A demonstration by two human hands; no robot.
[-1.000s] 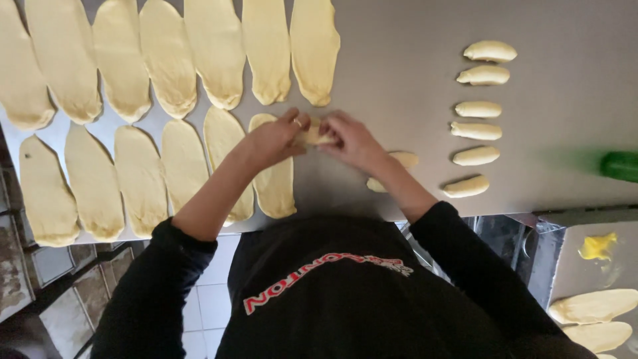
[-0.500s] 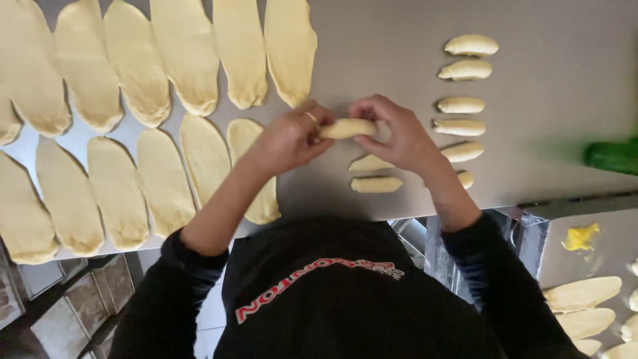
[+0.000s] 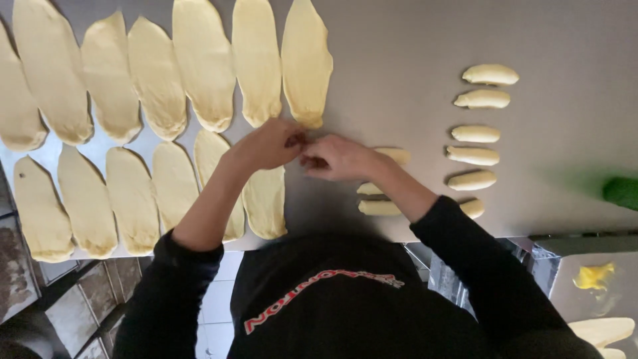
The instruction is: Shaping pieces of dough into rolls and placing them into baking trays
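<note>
My left hand [image 3: 266,143] and my right hand [image 3: 339,158] meet fingertip to fingertip on the steel table [image 3: 399,66]. They are just below the near tip of the rightmost flat dough oval [image 3: 307,60] in the far row. The fingers are curled, and I cannot tell whether they pinch the dough tip. A rolled dough piece [image 3: 397,155] lies just behind my right hand. Two more rolled pieces [image 3: 379,207] lie beside my right wrist. My left forearm crosses over a flat oval [image 3: 266,199] in the near row.
Two rows of several flat dough ovals [image 3: 156,73] cover the table's left half. A column of several rolled dough pieces [image 3: 475,133] lies at the right. A green object [image 3: 621,191] sits at the right edge. A lower tray with yellow dough [image 3: 595,276] is at the bottom right, and tiled floor [image 3: 73,306] shows at the bottom left.
The rolled dough piece held between both hands has been set down on the table by my right hand. Both hands moved up to the near tip of the rightmost flat oval.
</note>
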